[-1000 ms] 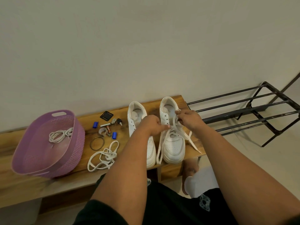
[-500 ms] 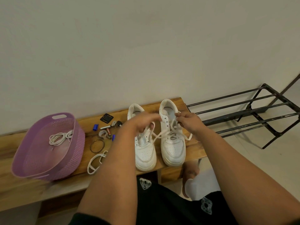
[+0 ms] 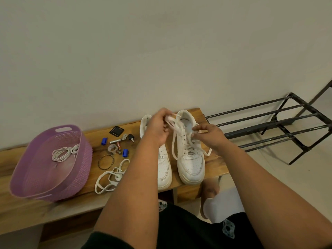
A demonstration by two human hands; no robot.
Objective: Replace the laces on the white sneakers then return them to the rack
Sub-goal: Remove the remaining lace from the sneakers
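Two white sneakers stand side by side on the wooden bench (image 3: 217, 164), toes toward me. The right sneaker (image 3: 190, 159) carries a partly threaded white lace (image 3: 173, 148). My left hand (image 3: 158, 128) is raised above the left sneaker (image 3: 164, 169) and pinches one end of that lace, pulling it up and left. My right hand (image 3: 210, 135) pinches the other lace end at the upper eyelets on the shoe's right side. A loose flat white lace (image 3: 111, 177) lies on the bench left of my left forearm.
A purple basket (image 3: 77, 173) at the bench's left holds a coiled thin lace (image 3: 63, 153). Small items lie behind the loose lace: blue caps (image 3: 104, 141), keys (image 3: 130, 137), a ring (image 3: 106, 162), a black square (image 3: 116, 131). The black metal shoe rack (image 3: 278, 126) stands right of the bench.
My left hand has risen and moved back from the middle of the right sneaker, drawing its lace end up through the eyelets. My right hand stayed at the shoe's upper right side.
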